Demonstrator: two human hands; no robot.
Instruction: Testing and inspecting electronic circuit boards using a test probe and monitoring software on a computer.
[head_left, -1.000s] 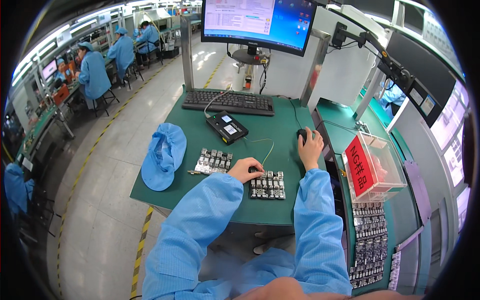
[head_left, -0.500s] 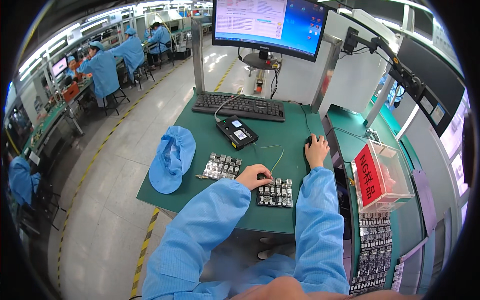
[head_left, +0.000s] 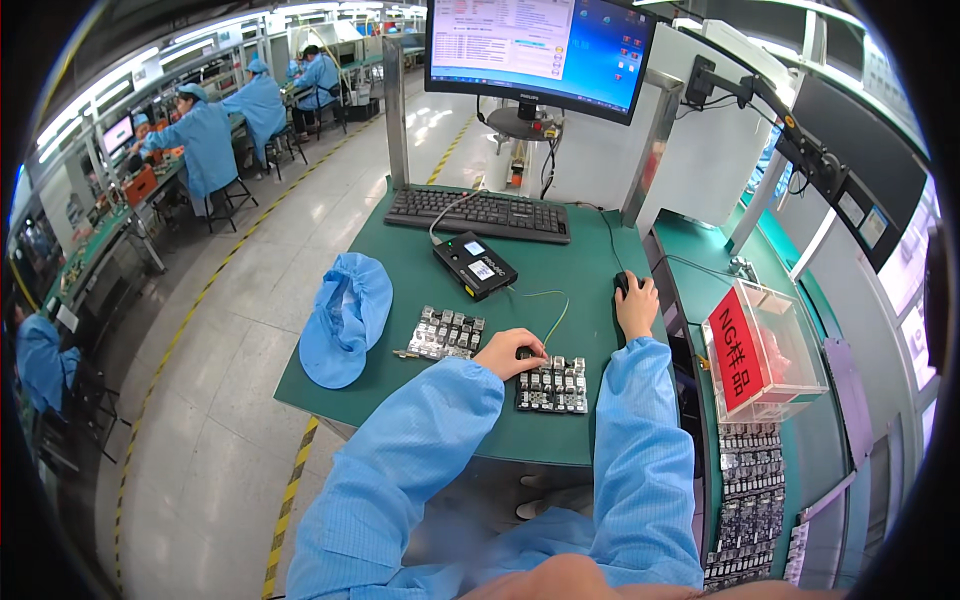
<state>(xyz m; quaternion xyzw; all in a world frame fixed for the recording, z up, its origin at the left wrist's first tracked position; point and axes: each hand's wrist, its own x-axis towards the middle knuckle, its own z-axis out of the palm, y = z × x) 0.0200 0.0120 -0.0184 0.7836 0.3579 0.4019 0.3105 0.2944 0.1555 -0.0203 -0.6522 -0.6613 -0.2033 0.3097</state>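
My left hand is closed around a small black connector, held at the top left of a panel of small circuit boards. A thin yellow-green wire runs from a black box with a little lit screen down toward those fingers. On the right side of the green table, my right hand rests on a black computer mouse, fingers curled over it. Left of my left hand lies a second board panel. The connector's tip is hidden by the fingers and too small to make out.
A black keyboard lies below a lit monitor. A blue cap sits at the table's left edge. On the right bench stand a clear box with a red label and several stacked board panels. Co-workers sit far left.
My right hand and forearm have shifted slightly to the right, and more of the mouse shows. The left hand stays on the connector at the same board panel.
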